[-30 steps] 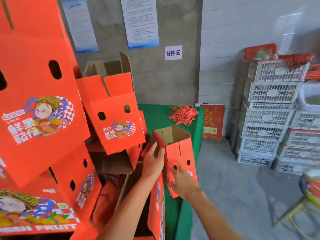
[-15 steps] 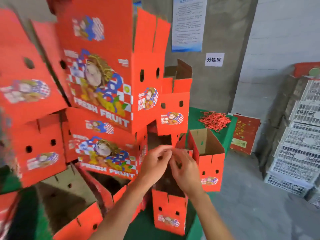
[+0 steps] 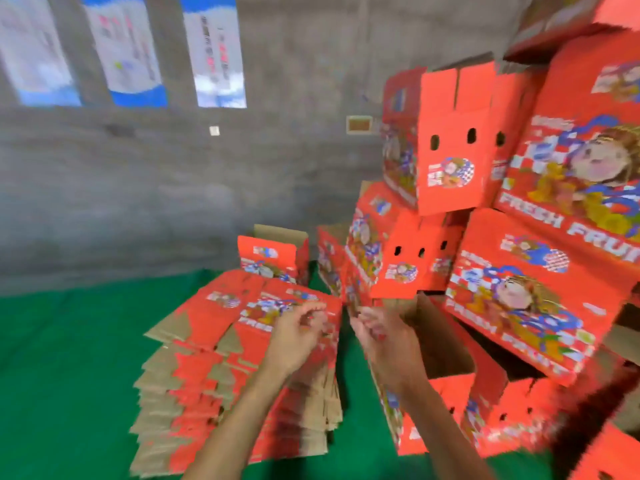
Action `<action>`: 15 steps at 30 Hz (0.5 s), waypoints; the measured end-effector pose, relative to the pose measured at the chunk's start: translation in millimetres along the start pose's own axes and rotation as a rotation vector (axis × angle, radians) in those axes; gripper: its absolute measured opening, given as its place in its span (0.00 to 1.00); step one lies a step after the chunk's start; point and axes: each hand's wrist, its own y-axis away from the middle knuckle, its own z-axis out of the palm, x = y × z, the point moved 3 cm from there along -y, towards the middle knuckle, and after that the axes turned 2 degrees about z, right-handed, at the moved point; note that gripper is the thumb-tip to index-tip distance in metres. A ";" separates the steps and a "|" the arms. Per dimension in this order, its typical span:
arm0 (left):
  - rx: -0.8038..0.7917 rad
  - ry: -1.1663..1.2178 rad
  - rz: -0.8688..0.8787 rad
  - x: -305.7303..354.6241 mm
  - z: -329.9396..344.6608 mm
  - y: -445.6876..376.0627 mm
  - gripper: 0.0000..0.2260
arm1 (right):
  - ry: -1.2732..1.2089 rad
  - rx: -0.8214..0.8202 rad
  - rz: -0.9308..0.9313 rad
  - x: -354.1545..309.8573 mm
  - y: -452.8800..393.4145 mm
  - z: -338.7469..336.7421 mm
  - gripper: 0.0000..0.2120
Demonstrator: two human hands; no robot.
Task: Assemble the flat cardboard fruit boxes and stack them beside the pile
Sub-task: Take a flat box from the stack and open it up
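A tall stack of flat red fruit boxes (image 3: 221,368) lies on the green cloth, left of centre. My left hand (image 3: 298,330) hovers over the stack's right edge, fingers loosely curled, with nothing seen in it. My right hand (image 3: 384,337) is a little to the right, in front of an open assembled box (image 3: 446,344), also loosely curled and holding nothing. Motion blur hides whether either hand touches cardboard. Assembled red boxes (image 3: 519,299) are piled high on the right.
A small upright assembled box (image 3: 273,254) stands behind the flat stack. Green cloth (image 3: 69,358) covers the surface to the left. A grey concrete wall (image 3: 173,188) with several hanging posters (image 3: 214,50) is behind.
The view has swung left, from the pile of assembled boxes to the flat stack. Both hands have left the assembled box and moved apart, now over the flat stack's edge.
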 end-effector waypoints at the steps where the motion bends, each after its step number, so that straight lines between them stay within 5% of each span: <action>1: 0.033 -0.034 -0.020 -18.4 -22.2 5.1 0.08 | -0.013 -0.052 0.019 -4.1 -2.2 25.4 0.11; 8: 0.104 -0.415 -0.238 -140.6 -127.3 27.7 0.13 | 0.172 -0.340 0.007 6.9 1.2 162.8 0.21; 15: -0.032 -0.763 -0.403 -207.8 -164.4 9.5 0.36 | 0.461 -0.658 0.039 35.3 8.3 237.0 0.44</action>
